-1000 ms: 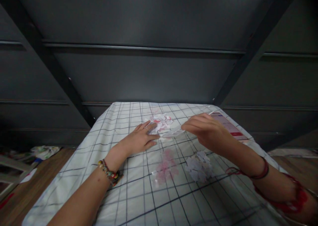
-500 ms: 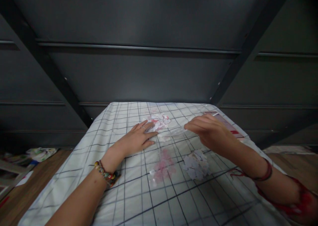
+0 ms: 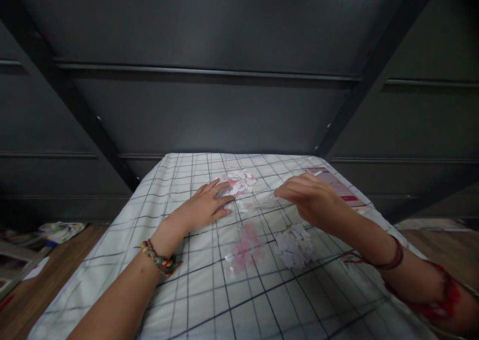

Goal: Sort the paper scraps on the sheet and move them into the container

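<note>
My left hand (image 3: 204, 208) lies spread on the checked cloth, its fingertips at the edge of a heap of white and pink paper scraps (image 3: 242, 182). My right hand (image 3: 305, 193) is closed, thumb and fingers pinching the end of a clear plastic piece (image 3: 262, 201), perhaps a thin bag. That plastic stretches over the cloth between both hands; its outline is faint. Nearer me lies a patch of see-through pink bits (image 3: 246, 249). To its right sits a loose pile of white paper scraps (image 3: 294, 247), just below my right hand.
The white checked cloth (image 3: 202, 300) covers the table. A flat reddish rectangle (image 3: 342, 193), maybe a phone, lies at the right edge, partly behind my right hand. A dark panelled wall (image 3: 217, 115) stands behind. Items (image 3: 62, 232) are on the floor at left.
My right hand has moved slightly left and down with the plastic, which looks lower and slacker. My left hand has drawn back a little to the left. The scrap piles stay put.
</note>
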A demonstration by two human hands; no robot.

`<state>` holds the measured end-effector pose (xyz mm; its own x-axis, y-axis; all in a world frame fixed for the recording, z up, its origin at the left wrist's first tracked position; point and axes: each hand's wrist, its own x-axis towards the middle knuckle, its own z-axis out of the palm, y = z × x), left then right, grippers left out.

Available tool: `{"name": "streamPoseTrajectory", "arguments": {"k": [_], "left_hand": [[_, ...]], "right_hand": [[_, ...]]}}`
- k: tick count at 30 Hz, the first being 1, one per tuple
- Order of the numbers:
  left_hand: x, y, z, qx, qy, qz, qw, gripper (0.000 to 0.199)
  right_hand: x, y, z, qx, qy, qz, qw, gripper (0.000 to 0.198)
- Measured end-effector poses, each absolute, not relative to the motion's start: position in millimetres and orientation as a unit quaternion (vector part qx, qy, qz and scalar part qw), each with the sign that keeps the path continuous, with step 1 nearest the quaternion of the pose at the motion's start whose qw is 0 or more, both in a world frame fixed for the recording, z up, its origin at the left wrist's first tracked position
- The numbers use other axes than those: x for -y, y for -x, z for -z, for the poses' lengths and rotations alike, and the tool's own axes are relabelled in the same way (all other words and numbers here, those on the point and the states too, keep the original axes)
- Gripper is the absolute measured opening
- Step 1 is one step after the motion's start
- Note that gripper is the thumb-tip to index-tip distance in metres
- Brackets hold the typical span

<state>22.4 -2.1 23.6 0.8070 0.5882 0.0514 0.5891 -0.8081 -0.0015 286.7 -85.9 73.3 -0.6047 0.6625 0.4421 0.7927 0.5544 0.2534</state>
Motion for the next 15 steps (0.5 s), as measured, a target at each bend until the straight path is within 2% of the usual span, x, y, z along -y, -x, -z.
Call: {"name": "streamPoseTrajectory", "arguments": {"k": [15], "left_hand": [[-0.6,-21.1,-20.2,0.313,0.949,0.023,0.000,0.042]], "right_hand": [[71.5,-285.4,-74.2,0.860,0.406,0.269,0.152,0.036]]}}
